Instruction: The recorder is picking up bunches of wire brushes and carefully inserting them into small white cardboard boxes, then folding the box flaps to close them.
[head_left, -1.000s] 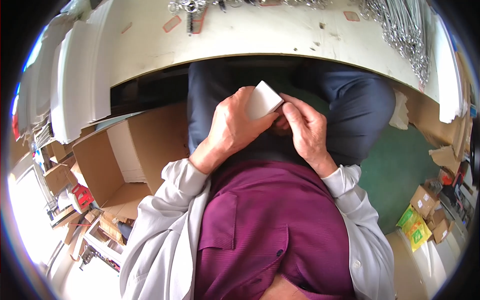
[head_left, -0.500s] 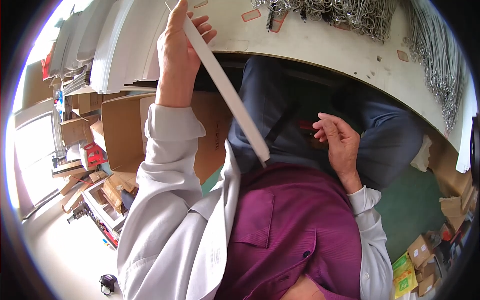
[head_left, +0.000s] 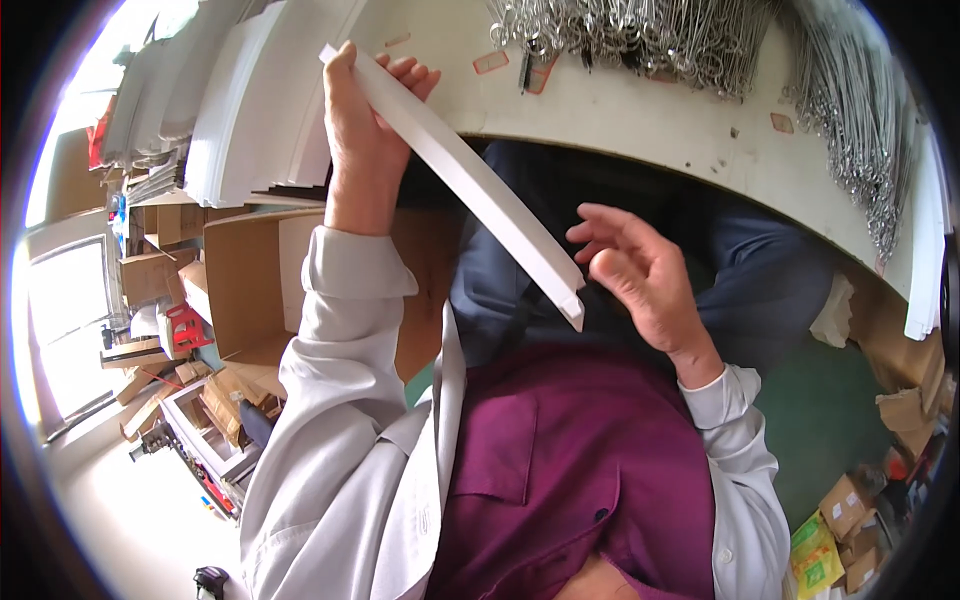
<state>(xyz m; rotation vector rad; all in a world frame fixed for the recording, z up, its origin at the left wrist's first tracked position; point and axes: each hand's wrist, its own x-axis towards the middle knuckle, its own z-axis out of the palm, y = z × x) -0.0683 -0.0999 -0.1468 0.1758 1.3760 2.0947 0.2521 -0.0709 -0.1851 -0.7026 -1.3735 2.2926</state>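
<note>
A long, narrow white box [head_left: 470, 190] slants down from upper left to the middle of the view. My left hand [head_left: 365, 115] grips it near its upper end, thumb over the edge and fingers behind. Its lower end shows a small flap [head_left: 571, 308] sticking out. Close to that end, my right hand [head_left: 645, 275] holds nothing; its fingers are apart and curve toward the box without clearly touching it. Whether anything lies inside the box cannot be seen.
A pale worktable [head_left: 640, 125] crosses the top. On it lie many metal wire pieces with looped ends [head_left: 630, 40], another bundle [head_left: 860, 130] at right, and stacked flat white boxes [head_left: 240, 110] at left. A large open cardboard carton [head_left: 245, 290] stands below the left forearm.
The box has shifted right and turned, showing more of its broad face. My right hand has moved left and its fingers have spread near the box's lower end.
</note>
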